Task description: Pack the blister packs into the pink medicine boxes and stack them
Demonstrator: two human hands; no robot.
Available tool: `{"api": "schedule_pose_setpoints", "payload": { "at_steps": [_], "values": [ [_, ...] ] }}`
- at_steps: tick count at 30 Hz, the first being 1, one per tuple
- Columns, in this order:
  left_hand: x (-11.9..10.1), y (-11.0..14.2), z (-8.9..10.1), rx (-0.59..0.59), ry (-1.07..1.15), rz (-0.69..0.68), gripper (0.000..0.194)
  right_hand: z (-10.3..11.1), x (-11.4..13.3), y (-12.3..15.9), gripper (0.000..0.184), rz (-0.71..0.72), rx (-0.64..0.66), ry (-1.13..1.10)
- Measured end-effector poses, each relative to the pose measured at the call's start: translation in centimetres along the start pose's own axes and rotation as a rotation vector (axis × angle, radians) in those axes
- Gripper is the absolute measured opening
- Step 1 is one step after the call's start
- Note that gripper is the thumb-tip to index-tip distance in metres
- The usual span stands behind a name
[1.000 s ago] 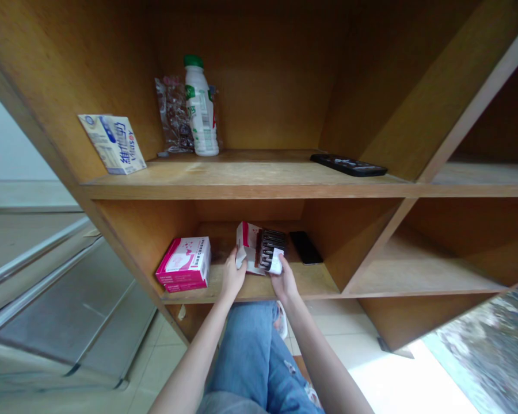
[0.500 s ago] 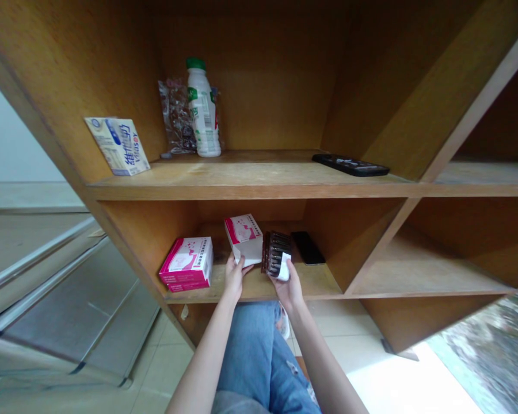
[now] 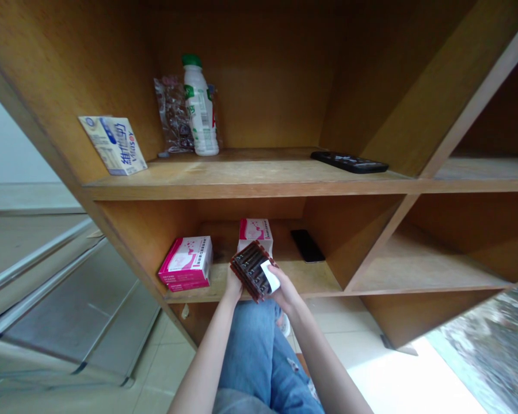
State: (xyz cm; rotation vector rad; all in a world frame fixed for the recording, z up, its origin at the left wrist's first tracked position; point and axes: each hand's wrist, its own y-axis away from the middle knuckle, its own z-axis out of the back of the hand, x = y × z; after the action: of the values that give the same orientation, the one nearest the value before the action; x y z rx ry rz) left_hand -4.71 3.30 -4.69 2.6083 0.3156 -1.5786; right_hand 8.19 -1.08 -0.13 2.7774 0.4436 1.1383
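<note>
Over the lower shelf's front edge, both hands hold a tilted pack of dark brown ampoules (image 3: 249, 268), lying side by side in reddish-brown plastic. My left hand (image 3: 233, 286) grips its left end, with the fingers mostly hidden behind it. My right hand (image 3: 286, 289) is closed on the right end, the thumb over a folded white paper (image 3: 270, 276) lying against the pack. Just behind, a pink-and-white box (image 3: 256, 230) stands on the shelf, its lower front partly covered by the pack.
Left on the same shelf are pink-and-white boxes (image 3: 189, 256), seemingly stacked; a black phone (image 3: 307, 246) lies at right. The upper shelf (image 3: 259, 172) carries a Vitasoy carton (image 3: 116, 146), a green-capped white bottle (image 3: 201, 112), a clear plastic wrapper (image 3: 172, 115) and a flat black object (image 3: 349, 162).
My left hand has let go of the pink-and-white box, which now stands farther back on the shelf. The ampoule pack has moved left and turned, and my left hand now holds it too.
</note>
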Motion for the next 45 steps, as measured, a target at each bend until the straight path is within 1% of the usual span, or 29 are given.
{"api": "schedule_pose_setpoints", "payload": {
  "at_steps": [5,10,13,18,25,30,34,37,38,41,43,45],
  "values": [
    [-0.2,-0.1,-0.1,-0.06,-0.025,-0.135,0.023,0.5,-0.7,-0.2,0.045,0.066,-0.033,0.019],
    [-0.4,0.1,-0.3,-0.09,-0.066,-0.165,0.026,0.4,-1.1,0.0,0.05,0.062,-0.119,0.035],
    [-0.3,0.0,-0.2,-0.11,-0.081,-0.157,0.033,0.4,-1.3,0.1,0.047,0.061,-0.151,0.051],
    [0.3,-0.6,0.2,-0.192,-0.146,-0.161,0.045,0.4,-1.6,0.1,0.039,0.057,-0.219,0.058],
    [0.7,-1.0,0.5,-0.207,-0.245,-0.208,0.048,0.0,-1.9,-0.2,0.039,0.079,-0.28,0.006],
    [0.8,-1.1,0.5,-0.208,-0.263,-0.211,0.045,-0.8,-2.1,-0.5,0.038,0.098,-0.315,-0.019],
    [0.6,-1.1,0.4,-0.191,-0.21,-0.2,0.04,-1.3,-2.0,-0.9,0.039,0.125,-0.329,-0.018],
    [0.1,-0.7,0.1,-0.146,-0.104,-0.146,0.039,-1.4,-1.8,-1.1,0.04,0.137,-0.351,0.005],
    [-0.1,-0.5,0.0,-0.114,-0.056,-0.112,0.042,-1.4,-1.7,-1.1,0.041,0.141,-0.355,0.013],
    [-0.7,0.0,-0.3,-0.002,0.055,-0.004,0.059,-1.5,-1.5,-1.0,0.044,0.161,-0.352,0.043],
    [-0.9,0.3,-0.4,0.029,0.072,0.029,0.065,-1.5,-1.4,-1.0,0.046,0.174,-0.354,0.062],
    [-1.0,0.3,-0.4,0.034,0.069,0.029,0.066,-1.5,-1.3,-1.1,0.049,0.182,-0.362,0.07]
  ]
}}
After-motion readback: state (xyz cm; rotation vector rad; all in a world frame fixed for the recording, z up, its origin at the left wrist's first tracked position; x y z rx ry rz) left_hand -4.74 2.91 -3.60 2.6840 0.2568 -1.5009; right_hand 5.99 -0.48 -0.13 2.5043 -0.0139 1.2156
